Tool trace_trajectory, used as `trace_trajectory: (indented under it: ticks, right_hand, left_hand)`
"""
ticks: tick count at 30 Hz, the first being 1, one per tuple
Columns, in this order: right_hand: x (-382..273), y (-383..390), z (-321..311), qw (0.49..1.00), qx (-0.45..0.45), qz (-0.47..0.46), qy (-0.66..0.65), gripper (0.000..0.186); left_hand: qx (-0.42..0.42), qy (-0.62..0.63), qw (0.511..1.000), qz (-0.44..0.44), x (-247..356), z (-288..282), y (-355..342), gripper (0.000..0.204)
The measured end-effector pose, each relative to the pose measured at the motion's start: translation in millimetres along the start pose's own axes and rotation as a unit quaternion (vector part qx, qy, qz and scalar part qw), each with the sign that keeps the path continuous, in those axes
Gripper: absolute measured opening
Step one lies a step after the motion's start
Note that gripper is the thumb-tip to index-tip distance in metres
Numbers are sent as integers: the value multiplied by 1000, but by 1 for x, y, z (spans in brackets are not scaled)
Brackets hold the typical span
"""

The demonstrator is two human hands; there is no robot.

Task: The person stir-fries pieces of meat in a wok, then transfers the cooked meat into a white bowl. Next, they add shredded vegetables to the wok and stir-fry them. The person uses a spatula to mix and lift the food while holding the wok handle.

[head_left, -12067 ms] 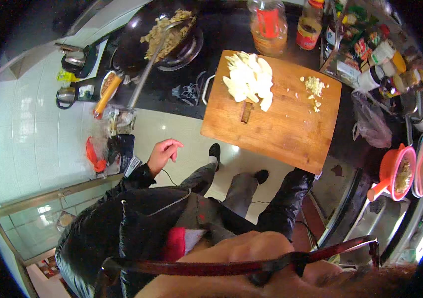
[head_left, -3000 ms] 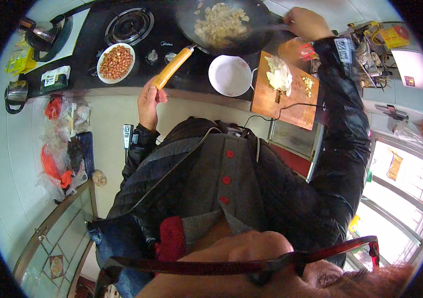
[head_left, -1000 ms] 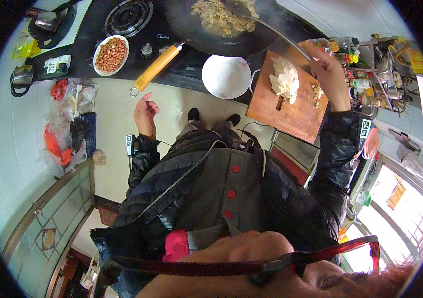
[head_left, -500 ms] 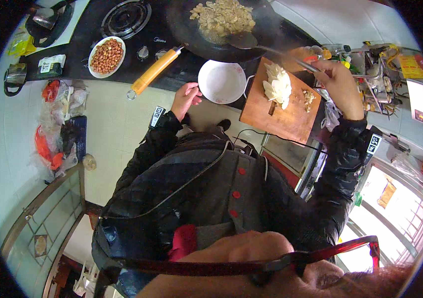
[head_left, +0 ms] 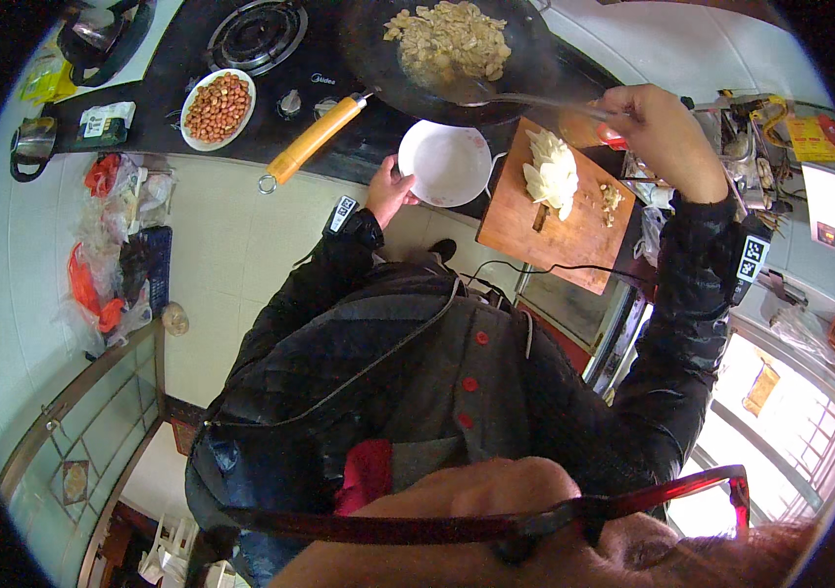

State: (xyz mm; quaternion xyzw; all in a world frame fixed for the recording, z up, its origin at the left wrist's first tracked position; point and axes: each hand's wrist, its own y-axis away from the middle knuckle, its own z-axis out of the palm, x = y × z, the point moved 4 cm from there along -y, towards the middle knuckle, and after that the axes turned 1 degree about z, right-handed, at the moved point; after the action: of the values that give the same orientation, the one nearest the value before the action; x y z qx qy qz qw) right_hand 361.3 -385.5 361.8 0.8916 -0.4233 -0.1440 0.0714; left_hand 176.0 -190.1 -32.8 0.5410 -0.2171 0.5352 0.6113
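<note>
My left hand [head_left: 390, 192] is closed on the left rim of a white bowl [head_left: 445, 165], near the counter's front edge; no food shows in the bowl. My right hand [head_left: 663, 135] grips the handle of a long metal ladle [head_left: 535, 101]. The ladle's rounded head dips into the wok [head_left: 370, 64], beside a heap of cooked sliced meat [head_left: 449, 41]. To the bowl's right lies a wooden cutting board [head_left: 506, 211], bearing a pile of white slices [head_left: 551, 176] and small chopped bits [head_left: 611, 201].
The wok's wooden handle [head_left: 315, 142] juts over the counter edge. Left of it sit an oval plate [head_left: 189, 129] of peanuts [head_left: 218, 108], a bare burner [head_left: 257, 37] and a small packet [head_left: 107, 123]. Racks of bottles and utensils [head_left: 751, 162] stand at the right.
My left hand has moved in against the bowl and taken its rim. The bowl is slightly tilted. My right hand has risen a little, and the ladle's head sits lower in the wok.
</note>
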Motion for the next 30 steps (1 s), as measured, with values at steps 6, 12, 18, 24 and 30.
trace_trajectory:
  ticks: [6, 12, 18, 24, 30]
  right_hand:
    - [-5, -33, 42, 997, 32, -76, -11, 17]
    - [-2, -50, 36, 994, 68, -52, -72, 15]
    - [6, -9, -4, 997, 13, -13, 74, 21]
    - [6, 4, -13, 998, -19, 57, 24, 19]
    - [5, 6, -11, 998, -4, 33, 46, 20]
  left_hand:
    - [18, 12, 1000, 5, 1, -2, -1, 44]
    - [13, 9, 1000, 5, 8, -7, 17, 45]
    - [12, 26, 1000, -7, 22, -19, 45, 42]
    - [7, 23, 1000, -2, 24, -31, 63, 43]
    - [44, -2, 999, -15, 33, -33, 80, 45]
